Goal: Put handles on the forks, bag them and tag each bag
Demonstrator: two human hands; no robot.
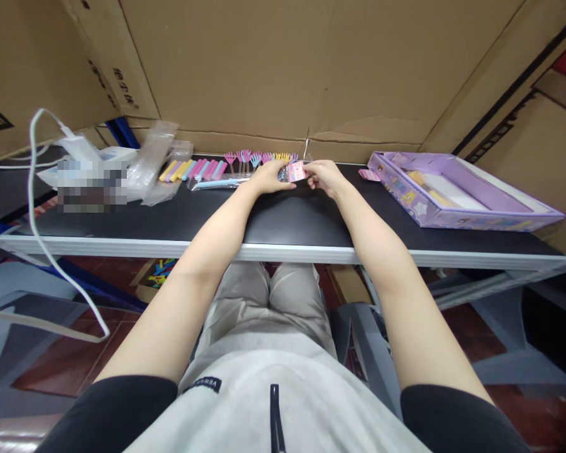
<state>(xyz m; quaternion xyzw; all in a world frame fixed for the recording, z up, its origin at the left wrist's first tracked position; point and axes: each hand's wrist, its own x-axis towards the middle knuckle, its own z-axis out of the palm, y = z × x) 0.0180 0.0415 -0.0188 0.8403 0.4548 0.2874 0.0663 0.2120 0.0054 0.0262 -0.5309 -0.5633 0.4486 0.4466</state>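
Note:
Both my hands reach out over the black table (292, 220) and meet at its far middle. My left hand (270, 177) and my right hand (324, 175) pinch a small pink packet (296, 171) between them, fingers closed on its two sides. Just behind it lies a row of small pink, blue and yellow hand-shaped toys (259, 157). To the left lie several pink, yellow and blue sticks (193, 170) and a light blue stick in a clear bag (219, 183).
A purple open box (457, 195) with printed pictures stands at the right of the table. Clear plastic bags (155, 160) and a white charger with cable (78, 148) lie at the left. Cardboard walls rise behind. Grey stools stand under the table.

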